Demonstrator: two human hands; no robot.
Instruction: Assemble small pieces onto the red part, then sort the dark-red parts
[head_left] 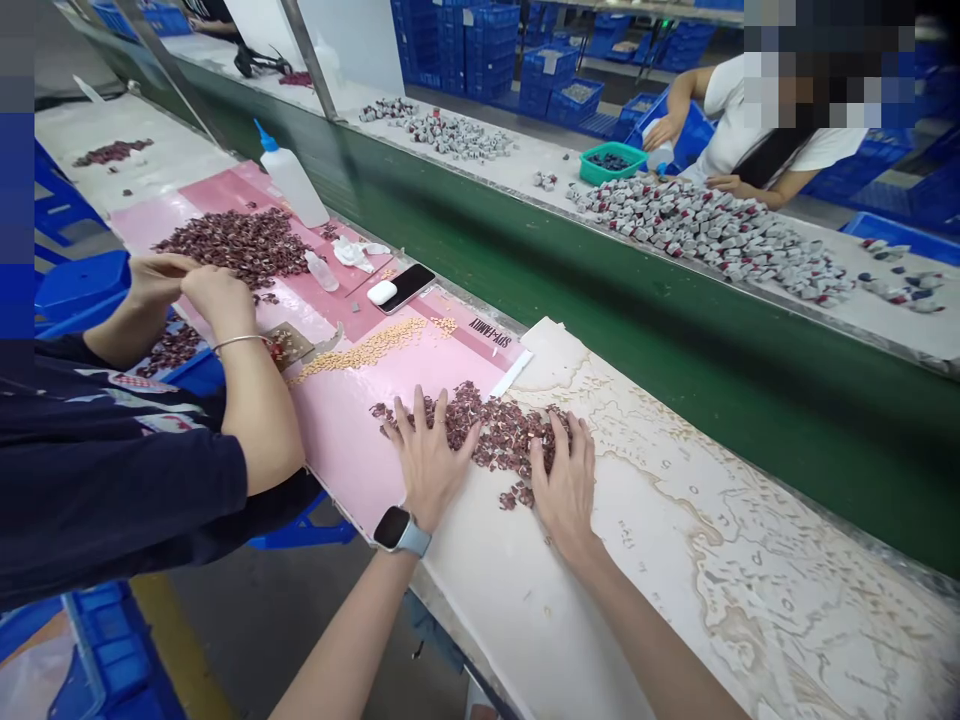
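We have both palms pressed flat on the bench, fingers spread wide, neither one gripping anything. Our left hand (429, 455) lies across the near-left edge of a loose heap of small dark red pieces (491, 432), and our right hand (564, 480) covers its near-right edge, so the heap sits between and just beyond our fingertips. With the fingers fanned like this we judge that we are corralling the pieces, keeping the scatter from rolling off toward us; a few strays lie between our two hands, close to the right thumb. The smartwatch (400, 530) rides on our left wrist, clear of the pieces.

The heap straddles the seam where a pink sheet (352, 420) under our left hand meets the pale, stained worktop (712, 560) under our right. Beyond our left hand a strip of small tan grains (360, 352) lies on the same sheet, kept apart from the red pieces, probably so the two sorts do not mix.

To the left of our left hand a co-worker's hands (187, 285) are drawn together, fingers pinched near a larger pile of red pieces (238, 243); what they hold we cannot tell. A phone (409, 286), a white earbud case (382, 292) and a squeeze bottle (289, 178) sit farther off beyond that pile, out of the way of the work. Across the green belt (600, 300), well beyond our right hand, another person leans over a spread of grey-and-red parts (712, 232).
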